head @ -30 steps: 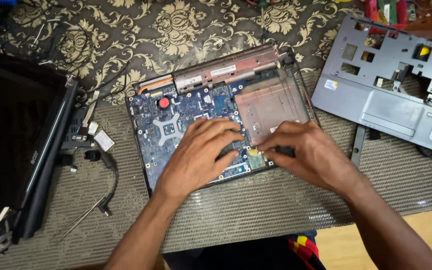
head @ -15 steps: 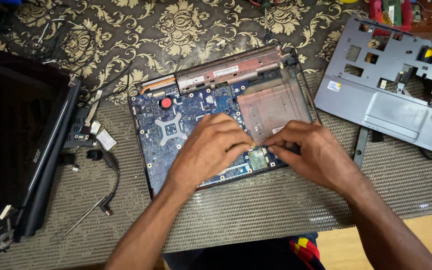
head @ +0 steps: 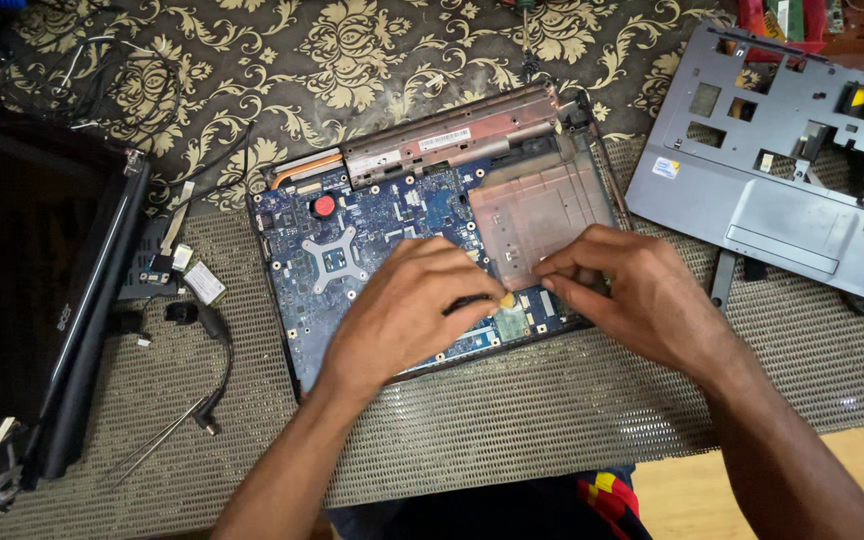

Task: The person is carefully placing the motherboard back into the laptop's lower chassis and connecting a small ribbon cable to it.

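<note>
My left hand (head: 402,310) and right hand (head: 642,295) have fingers pinching a tiny, thin, easily broken card (head: 512,322) by its edges.

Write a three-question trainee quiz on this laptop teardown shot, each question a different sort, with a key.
1. True or false: both hands rest on the blue circuit board inside the open laptop base.
2. Multiple choice: where does the detached grey palmrest cover lie? A) left of the base B) right of the base C) under the hands
3. Fill in: the dark screen panel lies to the ____ of the base.

Key: 1. True: the left hand and right hand meet fingertip to fingertip over the board's near edge. 2. B. 3. left.
</note>
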